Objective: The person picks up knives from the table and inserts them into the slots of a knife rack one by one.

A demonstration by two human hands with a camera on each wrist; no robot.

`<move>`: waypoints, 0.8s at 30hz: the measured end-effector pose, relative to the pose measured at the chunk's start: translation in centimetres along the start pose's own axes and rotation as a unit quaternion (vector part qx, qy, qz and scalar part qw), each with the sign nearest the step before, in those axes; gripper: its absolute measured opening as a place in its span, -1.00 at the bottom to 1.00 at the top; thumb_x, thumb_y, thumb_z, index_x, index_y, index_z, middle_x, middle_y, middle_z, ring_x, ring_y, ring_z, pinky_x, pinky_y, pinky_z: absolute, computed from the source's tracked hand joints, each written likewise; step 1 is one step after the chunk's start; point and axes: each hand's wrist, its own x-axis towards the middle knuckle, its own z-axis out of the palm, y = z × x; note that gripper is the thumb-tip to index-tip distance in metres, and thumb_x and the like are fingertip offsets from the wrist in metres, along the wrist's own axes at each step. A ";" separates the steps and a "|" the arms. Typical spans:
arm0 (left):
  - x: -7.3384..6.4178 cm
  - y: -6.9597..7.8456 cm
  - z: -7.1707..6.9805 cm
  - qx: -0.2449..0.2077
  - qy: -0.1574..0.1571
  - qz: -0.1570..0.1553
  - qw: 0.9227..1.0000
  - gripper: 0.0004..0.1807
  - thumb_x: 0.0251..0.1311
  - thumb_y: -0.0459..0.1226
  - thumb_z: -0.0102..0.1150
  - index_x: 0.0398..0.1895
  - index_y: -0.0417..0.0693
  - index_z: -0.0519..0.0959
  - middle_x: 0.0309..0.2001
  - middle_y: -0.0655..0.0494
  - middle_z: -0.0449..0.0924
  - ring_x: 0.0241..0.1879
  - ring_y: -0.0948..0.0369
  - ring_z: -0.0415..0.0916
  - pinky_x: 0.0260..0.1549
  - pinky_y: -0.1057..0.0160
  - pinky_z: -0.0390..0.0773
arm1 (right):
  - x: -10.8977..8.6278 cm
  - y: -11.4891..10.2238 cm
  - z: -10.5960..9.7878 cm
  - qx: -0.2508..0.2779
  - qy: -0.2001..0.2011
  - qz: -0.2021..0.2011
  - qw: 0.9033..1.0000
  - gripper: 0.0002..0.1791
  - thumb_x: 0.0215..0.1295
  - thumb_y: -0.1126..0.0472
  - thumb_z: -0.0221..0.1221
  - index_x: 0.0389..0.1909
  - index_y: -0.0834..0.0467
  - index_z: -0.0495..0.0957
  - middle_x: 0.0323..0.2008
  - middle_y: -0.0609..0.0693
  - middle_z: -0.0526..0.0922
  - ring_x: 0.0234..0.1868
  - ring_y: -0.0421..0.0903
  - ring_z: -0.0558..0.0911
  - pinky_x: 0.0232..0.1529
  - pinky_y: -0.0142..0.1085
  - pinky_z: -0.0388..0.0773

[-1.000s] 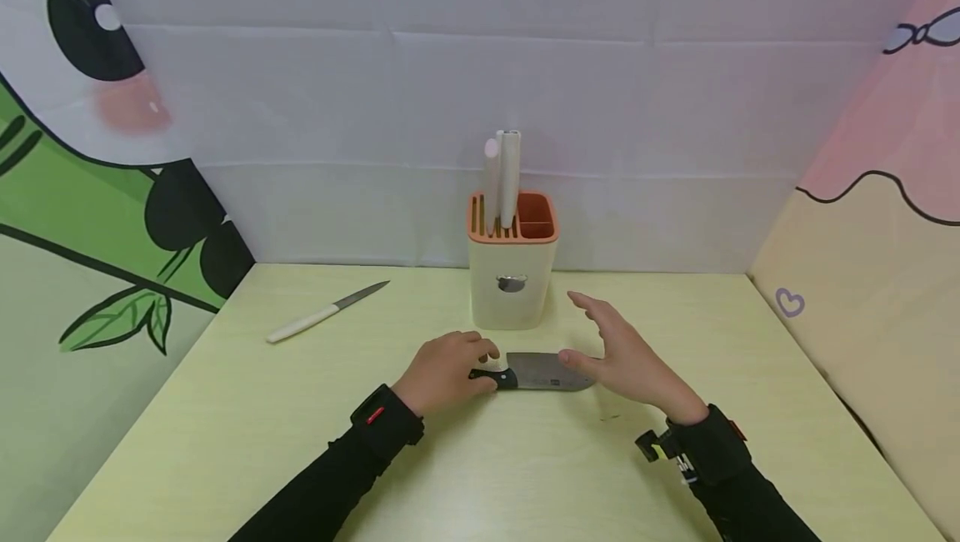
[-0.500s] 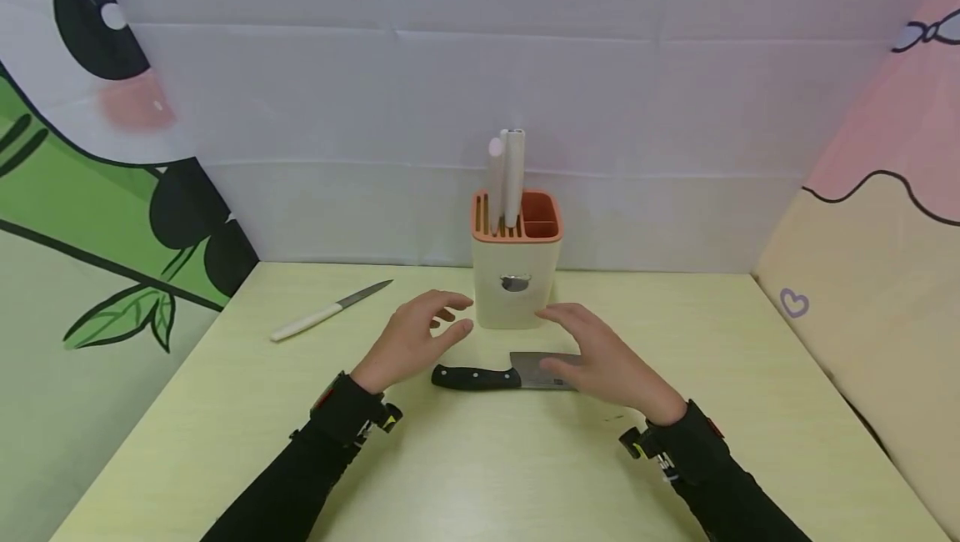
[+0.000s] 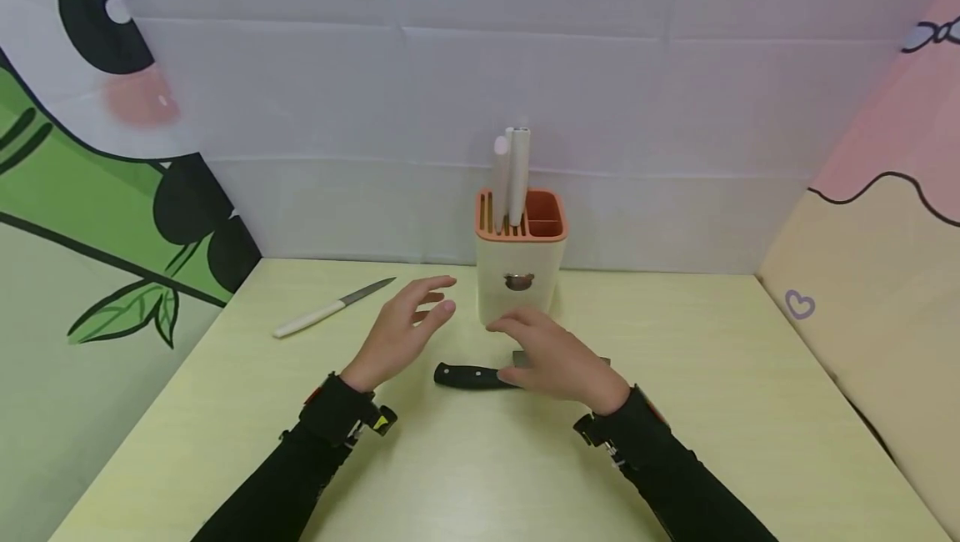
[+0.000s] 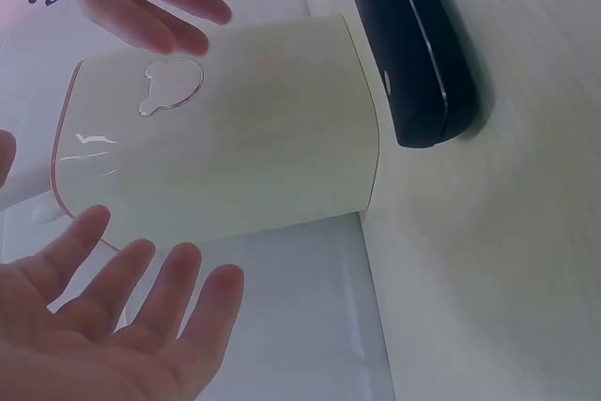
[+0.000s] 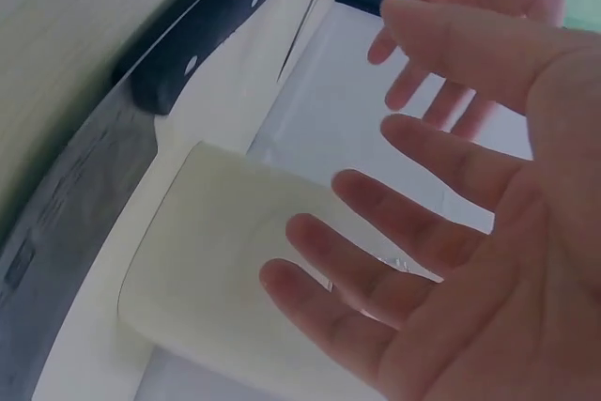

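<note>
A cleaver lies flat on the table, its black handle (image 3: 467, 376) pointing left and its broad steel blade (image 5: 80, 185) to the right. My right hand (image 3: 558, 358) hovers over the cleaver with fingers spread and covers much of the blade in the head view; its palm is bare in the right wrist view. My left hand (image 3: 401, 329) is held in the air left of the knife block, fingers loosely bent and nothing in them. The cream knife block (image 3: 517, 296) with an orange slotted top stands behind both hands, with white-handled tools (image 3: 519, 175) upright in it.
A small knife with a white handle (image 3: 307, 320) lies at the back left of the table (image 3: 450, 475), blade pointing to the far right. A pale cloth backdrop (image 3: 337, 100) rises right behind the block, with printed side panels.
My left hand has let go of the cleaver's handle and moved up and to the left. My right hand has moved left over the blade. The cleaver stays on the table.
</note>
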 end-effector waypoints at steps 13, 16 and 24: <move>-0.2 -0.1 -0.2 -0.019 -0.004 0.000 1.000 -0.41 0.64 -0.04 0.07 0.62 0.06 0.32 0.57 0.03 0.32 0.48 -0.08 0.38 0.39 -0.18 0.49 | 2.2 -1.0 3.3 -0.054 -0.053 -0.024 0.997 -0.48 0.27 0.22 0.52 0.24 0.21 0.66 0.06 0.13 0.66 0.06 0.04 0.63 0.09 -0.14 0.65; -0.2 -0.1 -0.4 -0.018 0.000 0.002 1.000 -0.42 0.64 -0.05 0.07 0.62 0.08 0.32 0.56 0.04 0.33 0.47 -0.07 0.39 0.38 -0.17 0.50 | 2.2 -0.9 3.9 -0.074 -0.049 -0.038 0.995 -0.51 0.27 0.23 0.52 0.21 0.19 0.68 0.03 0.09 0.67 0.02 0.02 0.64 0.06 -0.19 0.64; -0.2 -0.4 -0.5 -0.023 0.005 0.006 1.000 -0.43 0.64 -0.07 0.08 0.61 0.06 0.34 0.55 0.02 0.35 0.46 -0.07 0.40 0.38 -0.16 0.50 | 2.1 -0.4 4.8 -0.093 -0.038 -0.055 0.993 -0.56 0.22 0.33 0.51 0.13 0.18 0.71 -0.06 0.09 0.69 -0.04 0.06 0.67 0.01 -0.16 0.67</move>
